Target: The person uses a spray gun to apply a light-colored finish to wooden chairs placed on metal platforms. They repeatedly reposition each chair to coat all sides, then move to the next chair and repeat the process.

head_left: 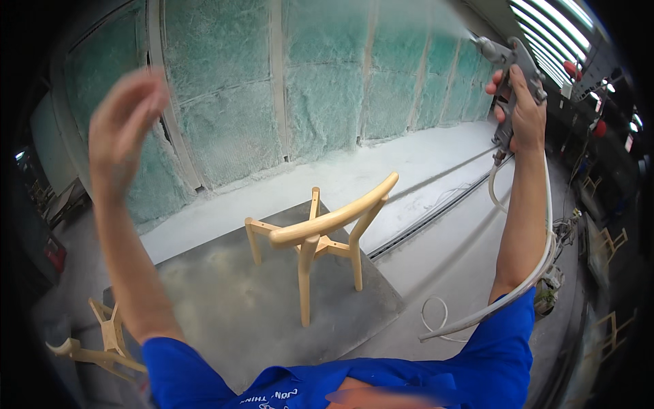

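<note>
My right hand is raised at the upper right and wrapped round a grey metal spray gun. A pale mist leaves its nozzle toward the upper left. My left hand is up at the left, blurred by motion, its fingers loosely bent and nothing seen in them. Between my arms, below both hands, a bare light-wood chair frame with a curved top rail stands on a dark flat board. Neither hand touches the frame.
A pale hose runs from the gun along my right arm. Behind the board is a coated green filter wall above a whitened floor strip. Another wooden chair frame is at lower left. More frames are at far right.
</note>
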Tool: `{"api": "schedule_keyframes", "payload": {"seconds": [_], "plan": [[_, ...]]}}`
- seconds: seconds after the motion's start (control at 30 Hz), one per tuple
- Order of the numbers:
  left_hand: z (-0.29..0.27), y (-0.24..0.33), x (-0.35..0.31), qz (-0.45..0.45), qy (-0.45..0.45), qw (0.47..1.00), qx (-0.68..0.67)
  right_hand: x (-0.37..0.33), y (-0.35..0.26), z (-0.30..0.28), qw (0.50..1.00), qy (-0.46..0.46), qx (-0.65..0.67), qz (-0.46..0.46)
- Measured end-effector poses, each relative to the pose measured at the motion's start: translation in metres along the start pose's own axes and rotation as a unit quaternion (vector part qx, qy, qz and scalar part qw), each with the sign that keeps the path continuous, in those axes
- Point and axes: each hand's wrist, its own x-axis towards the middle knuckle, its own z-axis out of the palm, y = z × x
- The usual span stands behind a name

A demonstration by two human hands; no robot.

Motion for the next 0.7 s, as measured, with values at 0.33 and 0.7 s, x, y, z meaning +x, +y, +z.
{"api": "schedule_keyframes", "payload": {"seconds": [0.33, 0.7], "plan": [[0.372, -0.104, -0.626, -0.721, -0.043, 0.669, -0.174, -0.147, 0.088, -0.039, 0.987, 0.052, -0.102, 0.113], [0.490, -0.155, -0.709, -0.671, 0.006, 0.739, 0.058, -0.215, 0.207, -0.137, 0.944, 0.035, -0.195, 0.265]]}}
